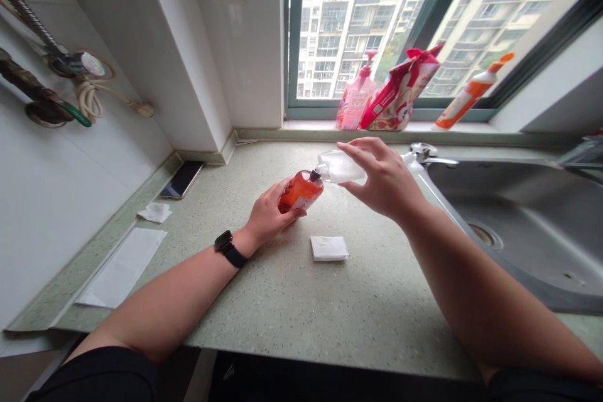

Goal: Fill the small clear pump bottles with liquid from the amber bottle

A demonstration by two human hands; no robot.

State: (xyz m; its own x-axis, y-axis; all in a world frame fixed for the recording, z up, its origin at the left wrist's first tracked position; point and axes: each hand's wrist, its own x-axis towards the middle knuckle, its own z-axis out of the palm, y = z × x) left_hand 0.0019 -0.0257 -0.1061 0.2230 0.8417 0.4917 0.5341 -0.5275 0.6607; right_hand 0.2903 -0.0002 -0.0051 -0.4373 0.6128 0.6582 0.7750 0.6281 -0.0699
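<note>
My left hand (271, 213) grips an orange liquid bottle (301, 191) with a printed label, tilted above the speckled green countertop (306, 308). My right hand (384, 179) holds a small transparent plastic bottle (340, 166) on its side by the far end. Its narrow mouth meets the dark nozzle tip of the orange bottle (315, 174). A black watch (226, 246) sits on my left wrist. A folded white tissue (328, 248) lies on the counter just below both hands, touching neither.
A steel sink (509, 213) with a tap (421, 154) lies right. Left are a phone (181, 179), a tissue (154, 212) and a paper sheet (122, 267). A pink pump bottle (357, 97), a red-white pouch (400, 91) and an orange-white bottle (468, 93) line the windowsill.
</note>
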